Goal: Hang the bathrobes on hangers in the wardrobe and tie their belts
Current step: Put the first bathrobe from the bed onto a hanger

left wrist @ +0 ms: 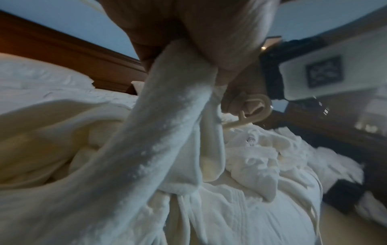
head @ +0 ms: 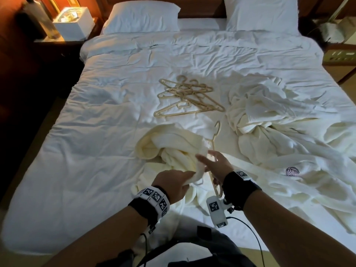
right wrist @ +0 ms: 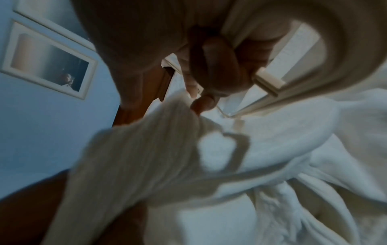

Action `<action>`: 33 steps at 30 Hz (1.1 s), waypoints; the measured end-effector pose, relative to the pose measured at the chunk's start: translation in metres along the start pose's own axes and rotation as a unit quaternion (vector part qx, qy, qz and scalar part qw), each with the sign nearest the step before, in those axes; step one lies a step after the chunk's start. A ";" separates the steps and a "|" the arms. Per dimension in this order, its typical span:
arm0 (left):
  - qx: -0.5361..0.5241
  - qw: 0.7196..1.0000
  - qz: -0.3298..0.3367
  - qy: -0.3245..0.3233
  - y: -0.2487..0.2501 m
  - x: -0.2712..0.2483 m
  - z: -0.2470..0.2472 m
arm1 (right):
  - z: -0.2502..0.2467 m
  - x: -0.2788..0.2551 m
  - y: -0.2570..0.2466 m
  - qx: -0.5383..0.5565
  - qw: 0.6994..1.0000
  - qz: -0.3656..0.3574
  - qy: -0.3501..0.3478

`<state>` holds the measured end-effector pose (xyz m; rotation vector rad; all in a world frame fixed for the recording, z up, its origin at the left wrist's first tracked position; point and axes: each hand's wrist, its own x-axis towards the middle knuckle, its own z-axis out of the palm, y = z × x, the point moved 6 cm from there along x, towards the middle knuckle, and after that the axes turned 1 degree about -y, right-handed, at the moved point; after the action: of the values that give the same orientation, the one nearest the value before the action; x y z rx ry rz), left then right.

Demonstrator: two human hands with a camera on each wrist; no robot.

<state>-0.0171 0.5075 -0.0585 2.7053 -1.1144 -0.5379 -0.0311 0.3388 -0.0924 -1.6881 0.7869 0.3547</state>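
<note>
A cream bathrobe (head: 169, 149) lies bunched on the bed's near middle. My left hand (head: 174, 182) grips a fold of its cloth; the left wrist view shows the fingers (left wrist: 188, 24) closed round a rope of the bathrobe fabric (left wrist: 167, 132). My right hand (head: 217, 164) holds a beige plastic hanger (head: 213, 145) just right of the robe, hook pointing toward the headboard. In the right wrist view the fingers (right wrist: 209, 66) curl round the hanger (right wrist: 270, 79), with the bathrobe (right wrist: 157, 149) below. One end of the hanger (left wrist: 261, 102) shows beside the right hand.
Several more beige hangers (head: 186, 97) lie piled mid-bed. A heap of other robes (head: 269, 120) spreads over the bed's right side, one with a round logo (head: 292, 171). Two pillows (head: 142, 18) stand at the headboard. A nightstand with a white box (head: 74, 22) sits at left.
</note>
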 end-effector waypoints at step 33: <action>-0.649 0.675 -0.327 0.133 -0.108 0.006 -0.036 | -0.008 0.000 -0.042 -0.012 0.991 -0.128 -0.025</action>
<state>0.0706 0.5802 -0.0577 1.6074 0.3933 -0.6177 -0.0042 0.3351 -0.0594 -1.7706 0.5219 0.2278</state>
